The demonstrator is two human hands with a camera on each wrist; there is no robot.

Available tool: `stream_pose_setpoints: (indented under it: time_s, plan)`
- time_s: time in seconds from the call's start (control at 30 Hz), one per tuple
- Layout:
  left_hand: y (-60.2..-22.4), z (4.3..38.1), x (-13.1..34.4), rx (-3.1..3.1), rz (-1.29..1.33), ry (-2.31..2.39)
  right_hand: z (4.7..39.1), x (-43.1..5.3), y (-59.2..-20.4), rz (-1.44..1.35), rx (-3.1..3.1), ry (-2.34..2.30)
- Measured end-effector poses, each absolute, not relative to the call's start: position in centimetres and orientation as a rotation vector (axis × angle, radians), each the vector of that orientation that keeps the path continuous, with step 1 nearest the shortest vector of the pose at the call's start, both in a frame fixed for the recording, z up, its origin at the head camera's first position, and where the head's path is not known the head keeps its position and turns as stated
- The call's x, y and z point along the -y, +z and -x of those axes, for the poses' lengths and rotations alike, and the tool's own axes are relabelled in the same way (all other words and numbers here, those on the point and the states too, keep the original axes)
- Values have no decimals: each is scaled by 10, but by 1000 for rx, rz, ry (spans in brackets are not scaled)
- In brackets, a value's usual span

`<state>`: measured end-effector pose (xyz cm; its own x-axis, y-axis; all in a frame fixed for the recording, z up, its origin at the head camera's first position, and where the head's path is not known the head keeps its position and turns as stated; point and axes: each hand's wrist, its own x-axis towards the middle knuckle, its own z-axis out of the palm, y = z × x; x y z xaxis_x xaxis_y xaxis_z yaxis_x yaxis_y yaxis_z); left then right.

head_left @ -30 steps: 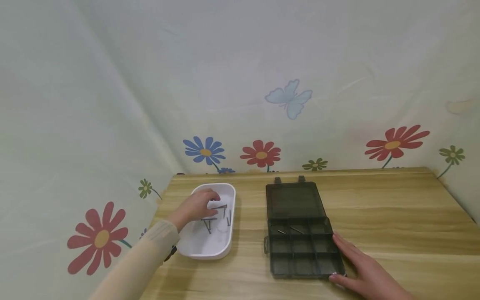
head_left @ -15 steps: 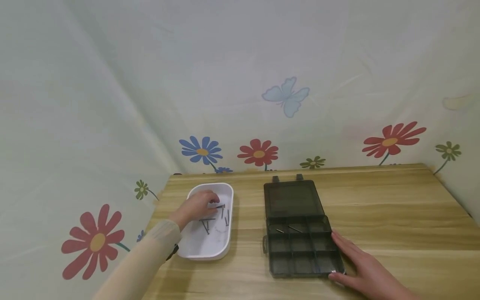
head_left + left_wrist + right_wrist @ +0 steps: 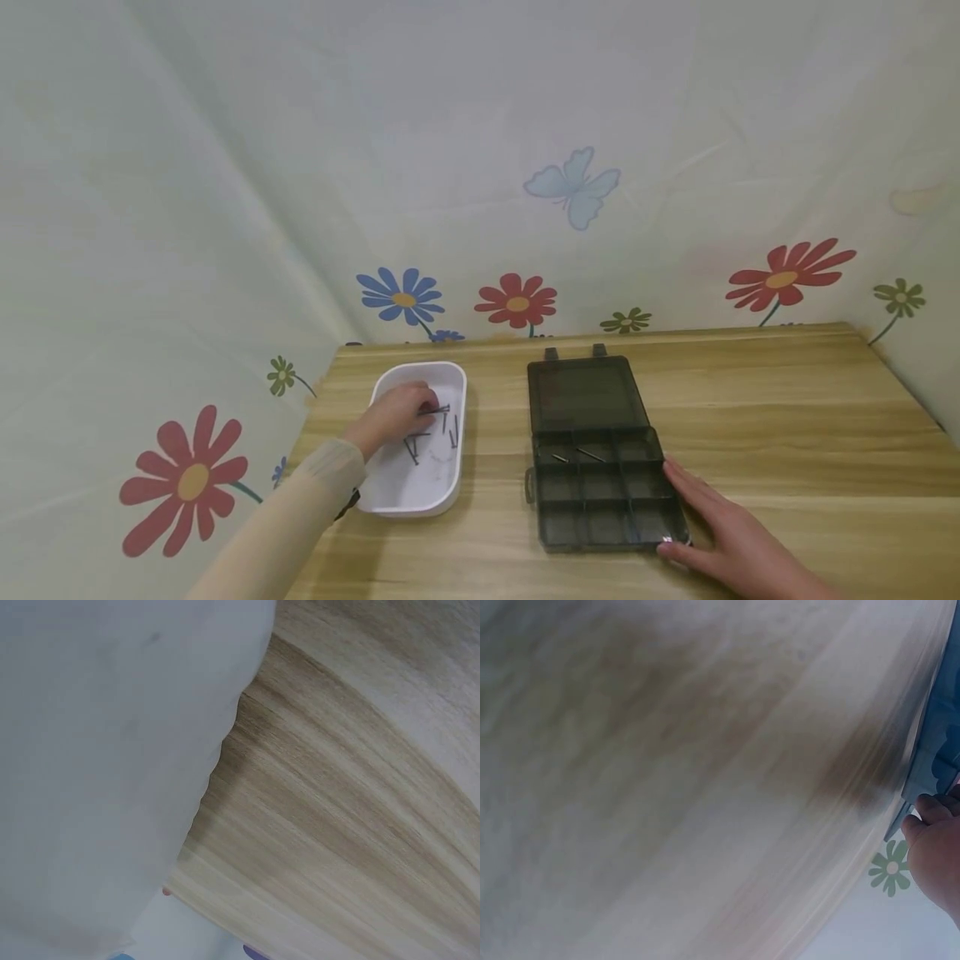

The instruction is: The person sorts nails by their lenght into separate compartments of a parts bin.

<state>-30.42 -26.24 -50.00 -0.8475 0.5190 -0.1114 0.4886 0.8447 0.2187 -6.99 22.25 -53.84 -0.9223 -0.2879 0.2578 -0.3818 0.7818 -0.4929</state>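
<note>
In the head view, my left hand [image 3: 397, 412] reaches into a white plastic tray [image 3: 375, 496] at the left. Its thumb and index finger pinch a dark screw [image 3: 442, 409] near the tray's middle. Several loose screws [image 3: 453, 433] lie on the tray floor around the fingertips. To the right lies a dark see-through compartment box [image 3: 607, 492] with its lid [image 3: 588, 396] folded back flat. Two screws [image 3: 590, 455] rest in its far row of compartments. My right hand [image 3: 723, 529] holds the box's right side, thumb at the near corner; the fingers' far side is hidden.
Both stand on a wood-grain table [image 3: 787, 417]. A pale sheet [image 3: 450, 167] printed with flowers and a butterfly hangs behind and to the left. The left wrist view shows a white surface [image 3: 112, 750] beside the tabletop [image 3: 322, 802], without the fingers.
My left thumb and index finger have come together on the screw in the tray. The right hand and the box stay in place; the head view shifts slightly.
</note>
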Motion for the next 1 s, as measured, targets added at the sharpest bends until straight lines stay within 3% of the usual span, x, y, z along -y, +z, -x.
stream_pose_setpoints:
  time_s: [1.0]
  plan:
    - [-503,307,264,-2877,-689,184,69,-221,-541,-528,2771,843]
